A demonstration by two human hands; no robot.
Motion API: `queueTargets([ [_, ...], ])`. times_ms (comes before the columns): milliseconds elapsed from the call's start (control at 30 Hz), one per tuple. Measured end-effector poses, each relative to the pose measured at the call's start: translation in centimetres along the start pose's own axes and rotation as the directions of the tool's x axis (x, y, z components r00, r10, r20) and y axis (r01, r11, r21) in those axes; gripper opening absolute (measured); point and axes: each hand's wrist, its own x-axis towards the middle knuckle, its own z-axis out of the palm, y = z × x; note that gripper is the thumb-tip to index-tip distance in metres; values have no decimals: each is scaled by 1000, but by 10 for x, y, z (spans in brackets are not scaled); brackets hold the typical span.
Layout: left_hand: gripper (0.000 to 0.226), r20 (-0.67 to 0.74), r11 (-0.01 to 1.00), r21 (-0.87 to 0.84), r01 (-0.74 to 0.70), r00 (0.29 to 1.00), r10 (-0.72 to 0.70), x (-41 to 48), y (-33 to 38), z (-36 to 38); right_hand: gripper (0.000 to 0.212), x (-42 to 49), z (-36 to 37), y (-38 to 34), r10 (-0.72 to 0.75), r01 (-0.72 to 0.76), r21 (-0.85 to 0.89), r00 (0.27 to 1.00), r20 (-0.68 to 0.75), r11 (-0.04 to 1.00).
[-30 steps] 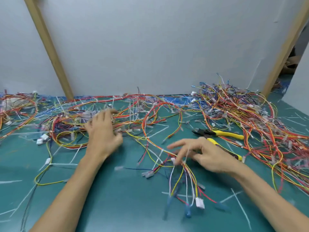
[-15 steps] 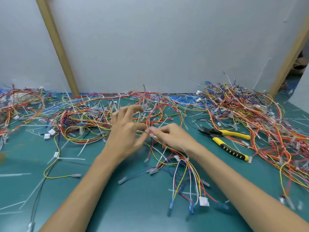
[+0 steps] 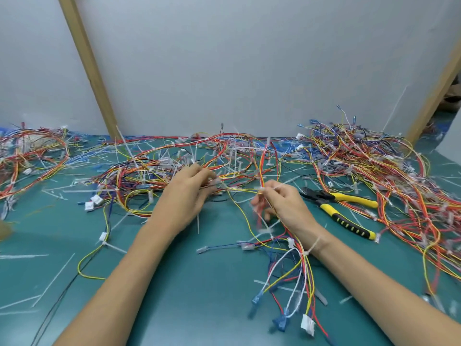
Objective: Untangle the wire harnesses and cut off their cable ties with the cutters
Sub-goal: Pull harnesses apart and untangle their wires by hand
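Observation:
A tangle of red, yellow, orange and blue wire harnesses [image 3: 154, 171] with white cable ties spreads over the green mat. My left hand [image 3: 189, 193] pinches wires at the middle of the tangle. A hand's width to the right, my right hand [image 3: 282, 203] grips a harness bundle [image 3: 303, 268] whose wires trail toward me to blue terminals and a white connector [image 3: 308, 324]. A yellow wire stretches between both hands. The yellow-and-black cutters [image 3: 341, 211] lie on the mat just right of my right hand, untouched.
A large heap of harnesses [image 3: 389, 176] fills the right side, another heap [image 3: 27, 151] the far left. Cut white tie pieces [image 3: 22, 255] litter the green mat [image 3: 174, 283]. A white wall with two slanted wooden posts [image 3: 87, 66] stands behind.
My hands, which met at the tangle's middle half a second ago, have pulled slightly apart. The right hand has drawn its bundle rightward, stretching a yellow wire between them.

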Motion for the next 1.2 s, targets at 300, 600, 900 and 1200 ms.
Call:
queueTargets([
  [300,20,1,982,187,22,1000,-23,3,0,3,23,-5,-2,4,-74,92,-242,994,83,966],
  [600,12,-273,968,11,252,932,-239,6,3,0,32,-6,4,12,-180,179,-411,983,36,894],
  [900,25,-14,985,116,-125,992,128,1,20,1,35,-2,-3,17,-222,202,-300,974,-33,932],
  [1200,6,-148,972,180,-154,972,181,2,19,9,22,-3,-1,16,-208,198,-220,978,-25,955],
])
